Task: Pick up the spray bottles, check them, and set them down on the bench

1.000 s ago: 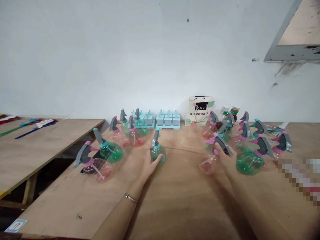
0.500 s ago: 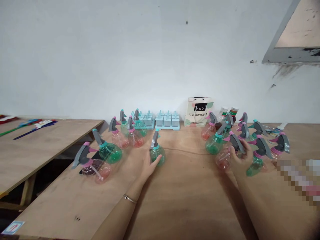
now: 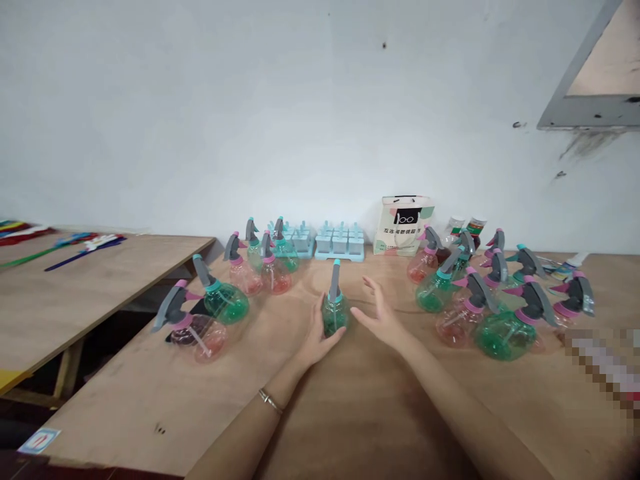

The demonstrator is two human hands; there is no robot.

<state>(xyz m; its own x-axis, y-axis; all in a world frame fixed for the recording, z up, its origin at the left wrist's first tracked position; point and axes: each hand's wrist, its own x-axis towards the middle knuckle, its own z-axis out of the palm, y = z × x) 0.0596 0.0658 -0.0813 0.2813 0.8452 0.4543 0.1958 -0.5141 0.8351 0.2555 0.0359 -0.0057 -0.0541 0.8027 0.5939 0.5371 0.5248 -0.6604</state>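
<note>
A green spray bottle (image 3: 336, 312) with a grey trigger head and turquoise collar stands upright at the middle of the table. My left hand (image 3: 319, 335) is wrapped round its left side, thumb across the front. Just to the right of the bottle is my right hand (image 3: 383, 315), fingers spread and holding nothing. A pink spray bottle (image 3: 457, 327) and a green one with a pink collar (image 3: 505, 337) are among several bottles on the right. On the left, another group includes a green bottle (image 3: 227, 305) and a pink bottle (image 3: 277, 277).
Light blue ice-pop moulds (image 3: 340, 243) stand by the wall, beside a paper bag (image 3: 404, 227). A dark flat object (image 3: 193, 320) lies under the left bottles. Coloured strips (image 3: 85, 250) lie on a second table (image 3: 125, 273), across a gap at left.
My right hand has left the pink bottle on the right and moved left, close to the green bottle. My left hand stays on that bottle, whose trigger head has turned. The view shifted slightly.
</note>
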